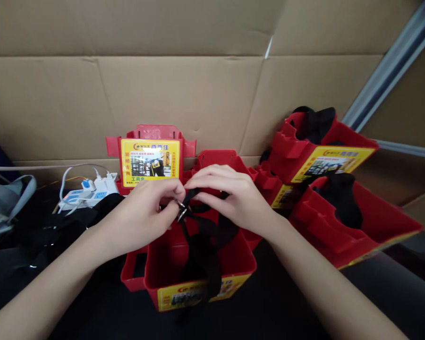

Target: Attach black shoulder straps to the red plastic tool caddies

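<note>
A red plastic tool box (198, 271) with a yellow label on its front stands before me. Above its opening, my left hand (141, 215) pinches a small metal buckle (182, 211) between thumb and fingers. My right hand (235, 196) has its fingertips closed on a black webbing strap (194, 193) just right of the buckle. More of this black strap (205, 250) hangs down into the box and over its front wall. My fingers partly hide the spot where strap and buckle meet.
Behind stands another red box (150, 163) with its label facing me. More red boxes holding black straps, one upper (326, 141) and one lower (357, 222), are at the right. A white power strip (88, 191) with plugs and dark shiny items lie left. Cardboard (184, 94) forms the back wall.
</note>
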### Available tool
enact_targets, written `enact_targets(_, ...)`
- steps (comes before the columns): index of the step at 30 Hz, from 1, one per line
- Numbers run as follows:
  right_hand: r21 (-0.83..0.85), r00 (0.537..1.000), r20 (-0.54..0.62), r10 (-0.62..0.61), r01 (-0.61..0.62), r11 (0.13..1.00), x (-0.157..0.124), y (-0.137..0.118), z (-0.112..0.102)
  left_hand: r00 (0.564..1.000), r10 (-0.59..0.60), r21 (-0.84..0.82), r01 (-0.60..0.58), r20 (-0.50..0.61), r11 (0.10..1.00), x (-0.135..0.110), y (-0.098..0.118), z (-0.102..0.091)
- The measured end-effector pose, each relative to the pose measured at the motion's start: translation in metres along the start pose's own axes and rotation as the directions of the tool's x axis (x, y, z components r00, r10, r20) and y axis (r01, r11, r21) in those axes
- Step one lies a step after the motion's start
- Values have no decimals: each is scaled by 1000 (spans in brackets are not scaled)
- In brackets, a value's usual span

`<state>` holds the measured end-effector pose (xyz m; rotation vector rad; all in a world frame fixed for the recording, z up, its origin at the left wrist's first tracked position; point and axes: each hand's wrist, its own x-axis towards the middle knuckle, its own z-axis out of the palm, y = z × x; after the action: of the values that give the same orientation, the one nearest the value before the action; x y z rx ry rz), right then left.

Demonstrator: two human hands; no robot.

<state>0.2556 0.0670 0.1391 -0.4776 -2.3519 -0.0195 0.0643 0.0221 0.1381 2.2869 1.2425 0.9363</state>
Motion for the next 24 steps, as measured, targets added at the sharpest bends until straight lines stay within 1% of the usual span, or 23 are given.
enact_targets(1,-42,999,-37,24,-25,999,0,1,1,1000,12,30,-12,1,999,-1,1,-1)
enact_targets(2,-87,993,-96,68,-77,993,0,4,1,1000,27,60,-28,6,998,-1,1,-3)
enact_targets(3,-127,978,-168,128,-150,981,-1,7,-1,999,42,93,-43,12,995,-1,1,-6)
enact_targets(4,-151,951,-238,197,-236,960,-2,12,-4,998,55,127,-57,18,990,-1,0,-9)
enact_targets(5,-161,914,-303,270,-328,931,-4,18,-8,997,65,162,-69,29,984,0,-1,-12)
enact_targets(7,-173,819,-402,410,-507,844,-8,35,-17,994,81,232,-95,69,968,1,-3,-16)
enact_targets(8,-187,774,-427,467,-581,792,-10,43,-21,992,84,254,-106,99,961,1,-5,-18)
enact_targets(9,-212,743,-437,507,-633,745,-11,50,-24,989,81,264,-112,126,958,2,-6,-18)
enact_targets(10,-248,738,-437,514,-648,720,-13,54,-27,986,80,265,-116,145,957,2,-7,-18)
enact_targets(11,-295,770,-418,482,-616,730,-13,56,-29,985,77,262,-115,152,958,3,-7,-16)
enact_targets(12,-342,836,-358,416,-532,774,-13,54,-29,986,74,256,-110,148,960,3,-7,-14)
enact_targets(13,-372,911,-260,319,-400,838,-12,49,-28,988,70,249,-103,138,963,3,-7,-11)
enact_targets(14,-371,969,-141,201,-240,897,-10,41,-26,990,69,244,-98,124,965,4,-6,-8)
enact_targets(15,-337,997,-19,80,-81,938,-8,31,-23,991,72,238,-97,110,966,4,-5,-5)
enact_targets(16,-285,997,75,-14,35,958,-6,22,-19,992,80,235,-100,95,967,4,-4,-2)
enact_targets(17,-246,990,118,-77,104,964,-5,13,-15,993,89,238,-105,77,966,3,-2,-1)
enact_targets(18,-222,988,111,-109,132,966,-3,7,-11,993,102,248,-112,56,962,3,-1,0)
enact_targets(19,-216,993,60,-106,117,969,-3,5,-8,993,111,261,-116,33,958,2,1,-1)
enact_targets(20,-214,997,-21,-68,62,975,-3,6,-7,993,114,272,-115,17,955,1,2,-3)
enact_targets(21,-209,993,-121,-1,-25,978,-3,12,-8,994,113,283,-111,10,953,-1,3,-6)
enact_targets(22,-194,969,-229,88,-134,972,-5,20,-11,994,107,296,-107,17,949,-2,3,-9)
enact_targets(23,-171,922,-342,182,-252,953,-7,31,-17,994,103,309,-110,39,945,-3,3,-13)
enact_targets(24,-124,850,-452,272,-361,924,-9,43,-25,992,99,324,-118,77,939,-4,2,-16)
